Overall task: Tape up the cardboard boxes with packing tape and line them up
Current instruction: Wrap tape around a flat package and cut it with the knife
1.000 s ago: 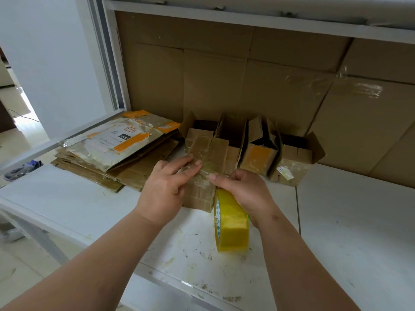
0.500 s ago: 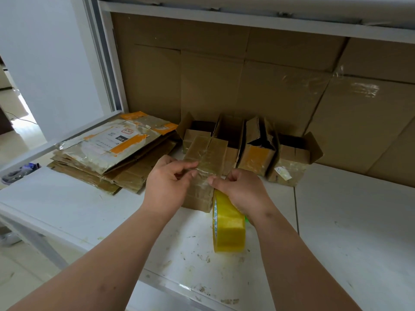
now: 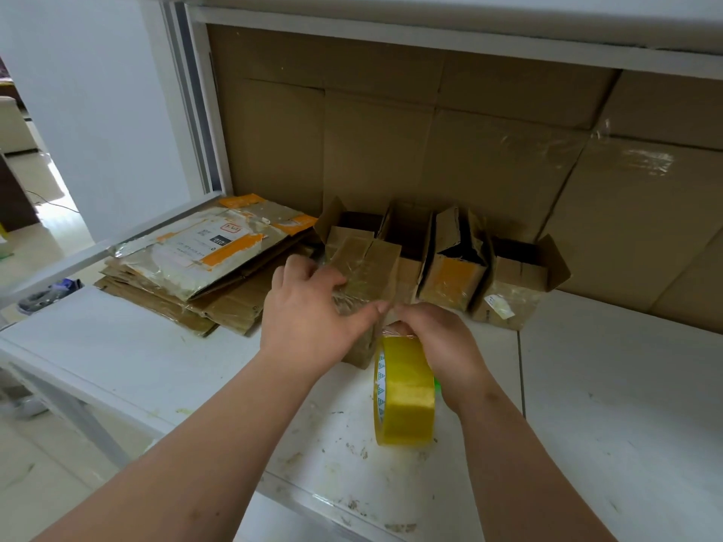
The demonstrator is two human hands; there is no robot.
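Fingers of the left hand (image 3: pixel 309 318) lie spread and pressed on a small cardboard box (image 3: pixel 362 275) at table (image 3: pixel 626 404) centre. The right hand (image 3: pixel 438 342), at four o'clock from it, curls around the yellow tape roll (image 3: pixel 405 397). Open boxes (image 3: pixel 454 267) stand at twelve o'clock, flattened cardboard (image 3: pixel 195 275) at ten.

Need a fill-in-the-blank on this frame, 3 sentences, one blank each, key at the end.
1. The right hand holds a roll of ____ tape.
2. The left hand rests on a small ____ box.
3. The stack of flattened cardboard lies to the ____ of that box.

Missing words: yellow; cardboard; left
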